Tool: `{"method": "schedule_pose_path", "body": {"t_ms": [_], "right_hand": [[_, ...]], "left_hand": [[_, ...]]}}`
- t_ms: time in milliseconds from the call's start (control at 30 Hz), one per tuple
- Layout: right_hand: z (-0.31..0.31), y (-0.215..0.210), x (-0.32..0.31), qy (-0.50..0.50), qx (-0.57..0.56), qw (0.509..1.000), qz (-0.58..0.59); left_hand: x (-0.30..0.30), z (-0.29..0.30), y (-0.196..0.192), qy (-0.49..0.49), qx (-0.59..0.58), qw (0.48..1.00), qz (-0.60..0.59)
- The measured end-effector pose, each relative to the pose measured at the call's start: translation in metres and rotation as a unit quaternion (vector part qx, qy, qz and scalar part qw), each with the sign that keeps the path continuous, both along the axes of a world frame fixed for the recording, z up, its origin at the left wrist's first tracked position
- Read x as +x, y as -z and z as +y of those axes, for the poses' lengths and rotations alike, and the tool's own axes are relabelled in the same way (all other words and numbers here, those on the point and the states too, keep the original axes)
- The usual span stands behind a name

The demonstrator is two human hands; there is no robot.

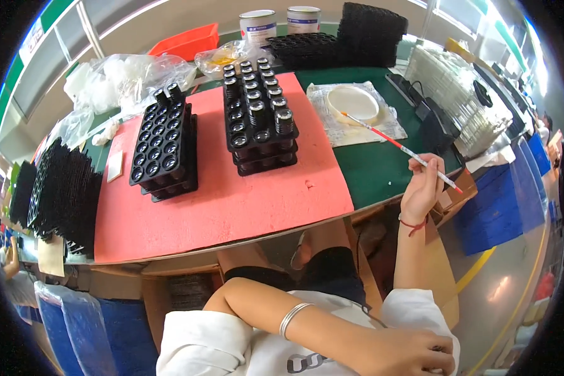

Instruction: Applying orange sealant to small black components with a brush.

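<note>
My right hand pinches a thin paintbrush with a red and white handle. The brush tip lies over a round white shallow dish, which stands on a stained pale board. Across my body, my left hand lies with curled fingers against my right sleeve. Left of the brush, a black holed tray carries rows of dark cylindrical parts with shiny tops, several standing higher than the others. Beside it, another black tray has two raised parts at its far end.
A pink foam mat covers much of the green table. Stacked black trays stand at the left edge. Behind are plastic bags, a red bin and two cans. Clear trays stand at right.
</note>
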State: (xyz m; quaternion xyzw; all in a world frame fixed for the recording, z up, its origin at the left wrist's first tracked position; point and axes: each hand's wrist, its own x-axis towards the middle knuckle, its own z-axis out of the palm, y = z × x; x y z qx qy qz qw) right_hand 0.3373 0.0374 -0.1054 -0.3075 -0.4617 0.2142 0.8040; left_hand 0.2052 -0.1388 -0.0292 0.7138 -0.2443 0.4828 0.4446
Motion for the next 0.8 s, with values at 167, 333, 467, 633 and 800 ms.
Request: {"method": "schedule_pose_path", "body": {"t_ms": [167,333,467,633,800], "right_hand": [[0.003,-0.001,-0.001,-0.025,0.012,1.000,0.003],[0.005,0.004,0.007,-0.039,0.021,0.999,0.001],[0.003,0.004,0.007,-0.055,0.010,0.998,0.001],[0.004,-0.001,0.007,-0.079,-0.018,0.997,0.000],[0.002,-0.006,0.011,-0.098,-0.047,0.994,-0.006]], "left_hand": [[-0.006,0.003,0.000,-0.023,-0.009,0.998,0.055],[0.006,0.000,-0.009,-0.007,-0.028,0.994,0.101],[0.008,-0.001,-0.013,-0.004,-0.013,0.991,0.130],[0.002,-0.001,-0.004,-0.014,-0.001,0.992,0.125],[-0.012,0.010,0.014,0.039,0.017,0.985,0.169]]}}
